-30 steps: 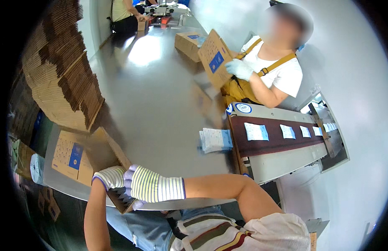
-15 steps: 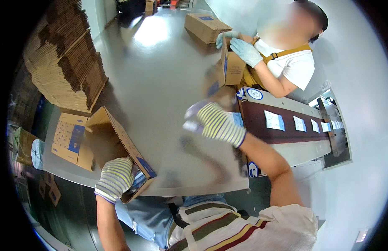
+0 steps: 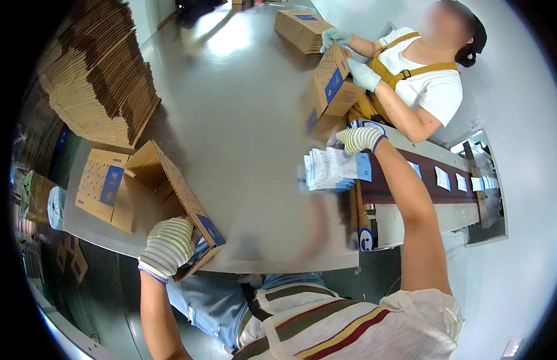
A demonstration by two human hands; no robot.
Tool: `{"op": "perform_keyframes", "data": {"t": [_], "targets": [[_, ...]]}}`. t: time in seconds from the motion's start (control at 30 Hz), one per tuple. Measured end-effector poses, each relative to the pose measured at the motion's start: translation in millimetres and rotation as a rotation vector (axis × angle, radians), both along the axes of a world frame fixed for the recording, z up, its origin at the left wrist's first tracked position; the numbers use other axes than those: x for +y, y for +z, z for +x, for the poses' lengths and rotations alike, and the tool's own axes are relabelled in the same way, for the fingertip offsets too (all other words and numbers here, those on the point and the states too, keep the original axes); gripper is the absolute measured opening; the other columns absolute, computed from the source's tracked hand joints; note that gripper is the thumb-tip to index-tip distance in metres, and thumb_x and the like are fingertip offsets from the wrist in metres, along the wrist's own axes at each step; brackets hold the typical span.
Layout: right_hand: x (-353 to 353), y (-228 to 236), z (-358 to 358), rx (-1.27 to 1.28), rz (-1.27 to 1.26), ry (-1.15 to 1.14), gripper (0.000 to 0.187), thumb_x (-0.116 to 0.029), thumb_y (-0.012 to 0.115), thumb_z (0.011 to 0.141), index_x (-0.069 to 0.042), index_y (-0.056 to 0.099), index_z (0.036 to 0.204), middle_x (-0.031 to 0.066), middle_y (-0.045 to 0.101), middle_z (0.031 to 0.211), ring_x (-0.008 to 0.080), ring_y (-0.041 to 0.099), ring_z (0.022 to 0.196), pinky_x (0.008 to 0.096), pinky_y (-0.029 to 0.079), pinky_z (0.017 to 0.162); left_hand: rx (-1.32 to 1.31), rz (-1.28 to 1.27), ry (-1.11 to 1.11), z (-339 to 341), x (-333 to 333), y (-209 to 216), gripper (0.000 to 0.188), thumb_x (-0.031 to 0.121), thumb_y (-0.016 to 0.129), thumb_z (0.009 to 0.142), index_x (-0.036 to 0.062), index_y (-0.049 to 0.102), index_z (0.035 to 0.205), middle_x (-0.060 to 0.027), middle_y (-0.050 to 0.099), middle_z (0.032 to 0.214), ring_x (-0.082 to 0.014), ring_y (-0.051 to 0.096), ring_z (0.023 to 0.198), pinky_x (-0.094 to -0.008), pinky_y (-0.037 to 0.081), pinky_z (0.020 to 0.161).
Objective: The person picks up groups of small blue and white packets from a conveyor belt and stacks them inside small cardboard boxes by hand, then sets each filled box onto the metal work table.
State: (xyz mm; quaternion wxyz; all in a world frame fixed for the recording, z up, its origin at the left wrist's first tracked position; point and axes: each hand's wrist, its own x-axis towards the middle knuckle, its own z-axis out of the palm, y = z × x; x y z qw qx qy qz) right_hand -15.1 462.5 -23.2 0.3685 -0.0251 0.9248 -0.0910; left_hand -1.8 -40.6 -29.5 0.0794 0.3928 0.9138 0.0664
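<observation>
My left hand (image 3: 168, 249), in a striped knit glove, reaches into the near end of an open cardboard carton (image 3: 181, 189) tilted on its side. Its fingers are hidden; blue-and-white packets (image 3: 198, 251) show beside it inside the carton. My right hand (image 3: 359, 140), gloved alike, is at the far edge of a row of overlapping blue-and-white packets (image 3: 332, 168) where the conveyor meets the table. Its fingers curl closed on the packets, though the fingertips are partly hidden.
Single packets (image 3: 443, 178) lie along the dark red conveyor belt (image 3: 386, 180) on the right. Across the table (image 3: 248, 120), a co-worker's gloved hands (image 3: 365, 75) hold another carton (image 3: 335, 87). A closed carton (image 3: 302, 30) stands beyond. Flattened cartons (image 3: 104, 84) are stacked high at far left.
My right hand has moved right and away from me, to the packets by the belt. My left hand stays in the carton. The co-worker's carton has tilted.
</observation>
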Motion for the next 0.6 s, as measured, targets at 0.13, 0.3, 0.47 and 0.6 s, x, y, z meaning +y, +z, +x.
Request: {"op": "perform_keyframes", "data": {"t": [0.13,0.3,0.47,0.6], "targets": [[14.1,-85.2,-12.3,-0.016,-0.168,0.186,0.056,-0.034,0.070,0.078,-0.001,0.057,0.121,0.0163,0.066,0.111,0.0279,0.062,0.104,0.0357,0.047,0.091,0.052,0.052,0.008,6.2,-4.2,9.6,0.030,0.027,0.057,0.084,0.0000,0.065,0.074,-0.0218,0.062,0.070,-0.0395,0.061,0.070,-0.0456,0.050,0.066],[-102.3,-61.2,47.8,0.215,0.170,0.205,0.086,-0.065,0.069,0.068,0.005,0.057,0.116,0.0247,0.059,0.116,0.0352,0.055,0.111,0.0415,0.041,0.099,0.051,0.088,0.016,6.7,-15.5,-0.4,0.030,0.027,0.058,0.084,0.0004,0.064,0.071,-0.0214,0.061,0.069,-0.0397,0.061,0.069,-0.0470,0.049,0.066],[-179.2,-63.4,115.3,0.337,0.068,0.174,0.090,-0.060,0.070,0.069,0.003,0.046,0.129,0.0245,0.054,0.120,0.0375,0.052,0.116,0.0478,0.035,0.105,0.030,0.145,0.014,3.0,-13.8,-3.7,0.030,0.027,0.058,0.083,0.0003,0.063,0.070,-0.0214,0.060,0.068,-0.0401,0.060,0.068,-0.0474,0.049,0.064],[-177.6,-54.8,101.2,0.344,-0.047,0.160,0.078,-0.058,0.066,0.076,-0.002,0.050,0.129,0.0197,0.054,0.129,0.0359,0.057,0.112,0.0468,0.043,0.099,0.043,0.154,-0.009,1.3,-6.9,-3.3,0.025,0.025,0.060,0.076,0.0004,0.064,0.074,-0.0214,0.062,0.069,-0.0399,0.061,0.070,-0.0461,0.050,0.064]]}}
